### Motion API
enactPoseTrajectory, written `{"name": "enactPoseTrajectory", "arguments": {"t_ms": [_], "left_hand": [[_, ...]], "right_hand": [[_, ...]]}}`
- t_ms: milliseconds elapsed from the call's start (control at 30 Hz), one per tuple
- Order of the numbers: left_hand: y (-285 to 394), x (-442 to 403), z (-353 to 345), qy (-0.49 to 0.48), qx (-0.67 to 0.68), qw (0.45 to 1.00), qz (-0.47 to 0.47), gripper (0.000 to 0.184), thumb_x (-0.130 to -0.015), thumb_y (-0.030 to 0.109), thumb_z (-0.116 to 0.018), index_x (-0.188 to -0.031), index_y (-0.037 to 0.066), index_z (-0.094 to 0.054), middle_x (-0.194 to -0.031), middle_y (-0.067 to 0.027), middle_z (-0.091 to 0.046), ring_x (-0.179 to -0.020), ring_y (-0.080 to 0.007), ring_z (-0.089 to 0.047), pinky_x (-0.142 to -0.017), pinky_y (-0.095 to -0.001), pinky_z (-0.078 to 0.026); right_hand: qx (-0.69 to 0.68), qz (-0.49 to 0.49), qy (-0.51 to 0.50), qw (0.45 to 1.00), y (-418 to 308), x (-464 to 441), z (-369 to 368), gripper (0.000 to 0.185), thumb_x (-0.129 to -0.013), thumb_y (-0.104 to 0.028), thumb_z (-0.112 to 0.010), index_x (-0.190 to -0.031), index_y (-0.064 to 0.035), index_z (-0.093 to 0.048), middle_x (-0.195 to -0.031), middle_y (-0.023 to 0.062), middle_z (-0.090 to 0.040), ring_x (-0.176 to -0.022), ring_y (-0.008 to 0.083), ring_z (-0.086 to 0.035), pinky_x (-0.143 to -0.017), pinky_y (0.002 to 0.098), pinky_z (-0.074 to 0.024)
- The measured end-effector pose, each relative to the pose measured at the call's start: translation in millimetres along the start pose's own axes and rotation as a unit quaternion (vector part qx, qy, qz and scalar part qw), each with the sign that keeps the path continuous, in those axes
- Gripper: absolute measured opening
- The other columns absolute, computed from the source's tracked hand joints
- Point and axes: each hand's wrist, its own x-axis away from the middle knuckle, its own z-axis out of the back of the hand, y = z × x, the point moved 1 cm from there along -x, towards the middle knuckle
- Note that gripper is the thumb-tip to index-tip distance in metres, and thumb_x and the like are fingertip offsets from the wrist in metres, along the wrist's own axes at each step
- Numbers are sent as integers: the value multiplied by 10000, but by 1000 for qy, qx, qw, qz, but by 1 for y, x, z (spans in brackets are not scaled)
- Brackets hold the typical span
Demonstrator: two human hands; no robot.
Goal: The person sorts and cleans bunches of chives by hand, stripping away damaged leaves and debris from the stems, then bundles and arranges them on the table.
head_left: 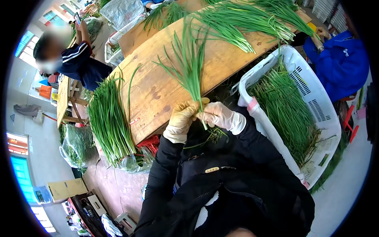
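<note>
A small bunch of green chives fans out over the near edge of the wooden table, its pale stem ends pointing toward my body. My left hand, in a yellowish glove, is closed round the stems from the left. From the right, my right hand, in a whitish glove, has its fingers pinched at the lower stems, beside the left one. Below the hands hang some thin stalks and trimmings against the dark clothing.
The wooden table carries a big chive pile at left and more bunches at the far side. A white crate of chives stands at right. A person in blue sits beyond it; another person is at upper left.
</note>
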Motion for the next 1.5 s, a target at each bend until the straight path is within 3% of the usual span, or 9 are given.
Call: {"name": "enactPoseTrajectory", "arguments": {"t_ms": [200,333,433,633,733,933,1167,1300,1500], "left_hand": [[-2,2,17,220,131,959,-119,201,-829,190,-581,-891,-1,-592,-698,-4,-565,-553,-51,-472,-465,-169,-382],[26,16,57,189,96,964,-163,257,-798,195,-622,-929,-25,-598,-754,-19,-585,-615,-52,-490,-499,-171,-376],[8,24,71,202,81,974,-69,201,-796,105,-593,-949,-23,-567,-868,-70,-599,-712,-140,-554,-647,-289,-477],[-21,27,63,134,172,974,62,167,-829,79,-536,-985,19,-531,-843,-70,-595,-565,-77,-511,-454,-161,-422],[-23,29,60,139,199,969,42,197,-845,169,-549,-978,24,-533,-790,-50,-588,-479,-35,-433,-371,-146,-321],[-13,26,45,146,-2,989,-13,255,-820,193,-592,-986,2,-558,-744,-24,-590,-469,-13,-391,-344,-145,-268],[-33,21,65,172,64,983,-10,296,-831,197,-571,-1047,-5,-562,-829,-57,-618,-621,-60,-501,-498,-149,-370],[-35,22,64,178,175,968,4,309,-853,174,-534,-1111,5,-512,-946,-78,-606,-744,-104,-556,-567,-167,-429],[-26,21,63,144,225,962,57,327,-836,200,-564,-1087,5,-486,-1103,-99,-542,-544,-33,-419,-418,-116,-354]], "right_hand": [[116,232,312,914,18,9,-15,199,-851,-147,-500,-710,-8,-527,-619,66,-523,-485,174,-504,-446,286,-399],[91,-26,281,955,67,65,-25,349,-884,-266,-456,-609,-61,-520,-487,26,-492,-472,162,-517,-454,292,-411],[208,-378,-39,901,77,81,-13,490,-880,-411,-404,-546,-68,-508,-437,41,-494,-494,200,-553,-481,334,-432],[408,-124,210,880,24,7,13,504,-841,-488,-417,-652,-43,-559,-587,110,-570,-623,285,-580,-597,384,-445],[147,-81,164,972,49,-24,19,287,-847,-275,-499,-739,-21,-578,-605,87,-572,-575,213,-576,-558,316,-442],[550,98,209,803,6,-21,-41,250,-790,-348,-529,-693,-118,-522,-668,57,-535,-649,235,-568,-525,355,-443],[517,-136,241,810,17,-19,7,684,-775,-668,-312,-685,-49,-591,-660,144,-596,-618,292,-584,-545,369,-459],[-22,-125,144,981,57,-35,8,211,-844,-219,-537,-795,-24,-601,-719,42,-617,-561,78,-531,-501,210,-414],[-107,-89,32,990,28,-16,-26,130,-858,-127,-476,-814,-40,-562,-747,24,-600,-573,52,-505,-525,186,-389]]}}
